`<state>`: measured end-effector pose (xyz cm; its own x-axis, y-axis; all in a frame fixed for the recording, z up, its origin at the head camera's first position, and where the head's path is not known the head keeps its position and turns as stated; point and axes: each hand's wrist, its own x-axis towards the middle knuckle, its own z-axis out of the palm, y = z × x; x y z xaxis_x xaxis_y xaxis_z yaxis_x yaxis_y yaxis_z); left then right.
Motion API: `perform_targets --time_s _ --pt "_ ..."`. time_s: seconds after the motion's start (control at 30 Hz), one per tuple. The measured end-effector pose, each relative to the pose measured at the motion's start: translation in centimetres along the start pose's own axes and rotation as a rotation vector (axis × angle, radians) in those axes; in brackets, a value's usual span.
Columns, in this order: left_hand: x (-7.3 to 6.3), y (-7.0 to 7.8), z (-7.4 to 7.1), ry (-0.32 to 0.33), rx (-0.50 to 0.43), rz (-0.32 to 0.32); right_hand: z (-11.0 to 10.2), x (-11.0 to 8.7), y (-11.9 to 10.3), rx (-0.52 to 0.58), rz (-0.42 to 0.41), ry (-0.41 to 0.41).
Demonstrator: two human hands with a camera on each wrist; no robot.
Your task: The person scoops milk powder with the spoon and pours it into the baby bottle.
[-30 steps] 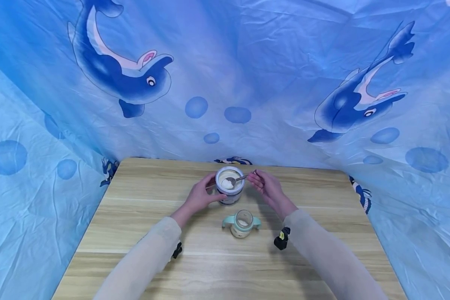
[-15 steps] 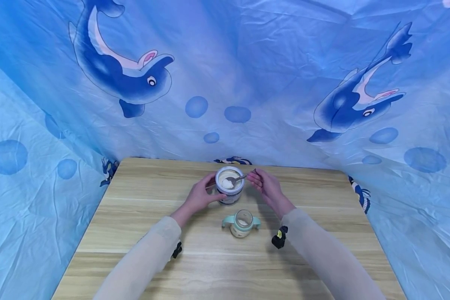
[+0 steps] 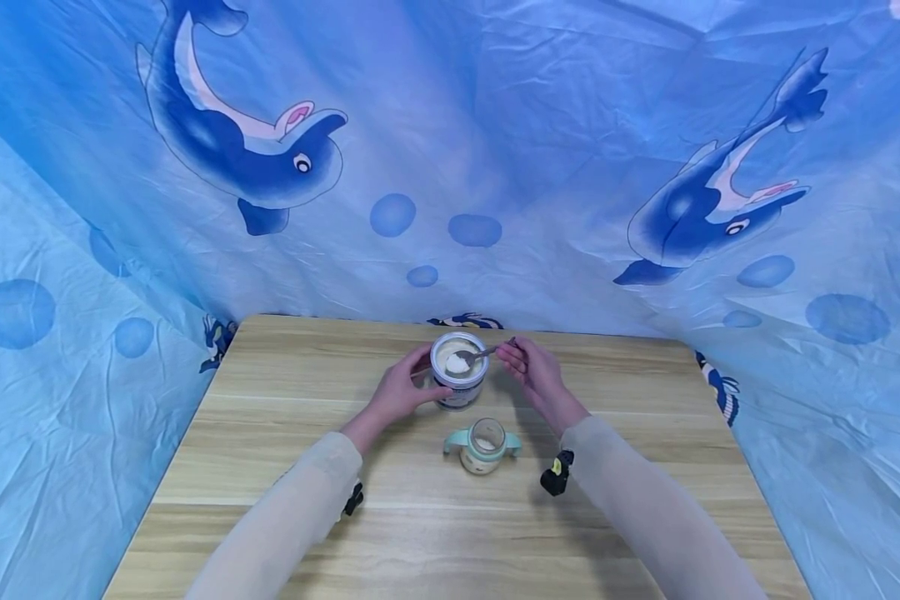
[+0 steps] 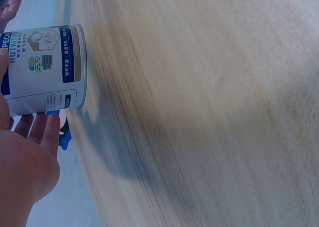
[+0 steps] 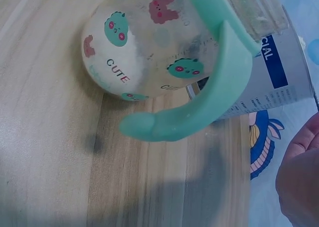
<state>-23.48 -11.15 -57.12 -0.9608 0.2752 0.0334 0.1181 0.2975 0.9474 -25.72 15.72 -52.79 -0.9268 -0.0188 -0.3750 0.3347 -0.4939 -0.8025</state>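
Observation:
My left hand (image 3: 399, 390) grips the side of an open powder can (image 3: 460, 399), thumb in front and fingers behind. In the left wrist view the can (image 4: 37, 72) stands upright on the table, with printed labels on its wall. Between the fingers of my right hand (image 3: 538, 379) is the handle of a metal spoon (image 3: 487, 352). Its bowl carries a white heap of powder over the can's mouth. Nearer to me stands an open baby bottle (image 3: 480, 461) with mint-green handles. The right wrist view shows its printed wall, whitish inside.
The wood-grain table (image 3: 435, 542) ends just behind the can. A blue curtain (image 3: 435, 150) printed with dolphins hangs along the back and both sides. The bottle stands close in front of the can, between my forearms.
The spoon has shifted slightly to the right and up within the can's mouth, and its white heap shows more clearly. My left hand, the can and the bottle stay in place.

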Motion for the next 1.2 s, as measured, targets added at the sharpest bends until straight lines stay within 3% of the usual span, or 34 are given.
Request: perform_targets --time_s 1.2 --pt "-0.36 0.35 0.16 0.007 -0.011 -0.001 0.1 -0.95 -0.65 0.114 -0.031 -0.056"
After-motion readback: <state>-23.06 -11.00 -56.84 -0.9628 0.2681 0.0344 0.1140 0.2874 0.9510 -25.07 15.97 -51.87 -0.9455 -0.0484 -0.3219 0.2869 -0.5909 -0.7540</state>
